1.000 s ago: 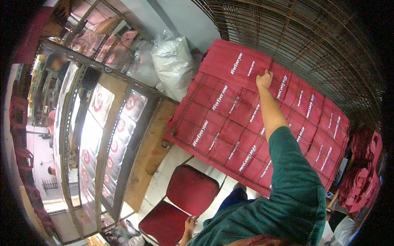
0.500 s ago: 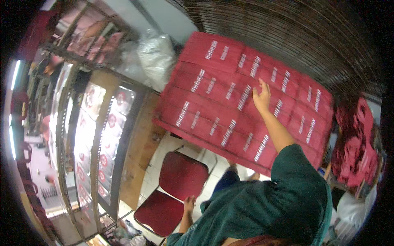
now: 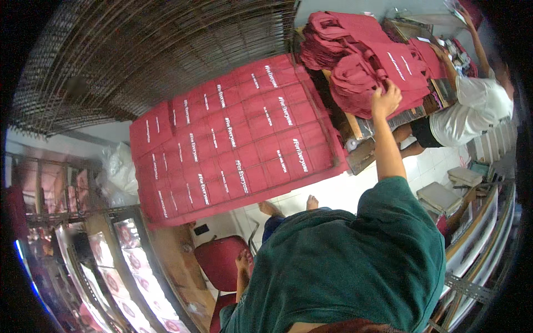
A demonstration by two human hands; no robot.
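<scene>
My right hand (image 3: 385, 97) reaches out from a green sleeve and grips the edge of a dark red tote bag (image 3: 395, 67) on top of a heaped pile of the same bags (image 3: 338, 39) on a wooden bench. To the left of the pile, several flat red bags with white print (image 3: 239, 144) lie in tidy overlapping rows. My left hand (image 3: 242, 264) hangs low beside a red chair seat (image 3: 217, 260); its fingers are too small to read. My bare feet (image 3: 270, 208) rest on the pale tiled floor.
Another person in a white shirt (image 3: 472, 105) works at the far side of the bench. Wire mesh racks (image 3: 139, 55) stand behind the bag rows. Glass display cabinets (image 3: 114, 261) and a white plastic sack (image 3: 117, 172) are at the left. Stacked pale boards (image 3: 441, 195) lie at the right.
My right hand has left the rows of flat bags and moved right to the heaped pile, where it now grips a bag. The view has swung round with it.
</scene>
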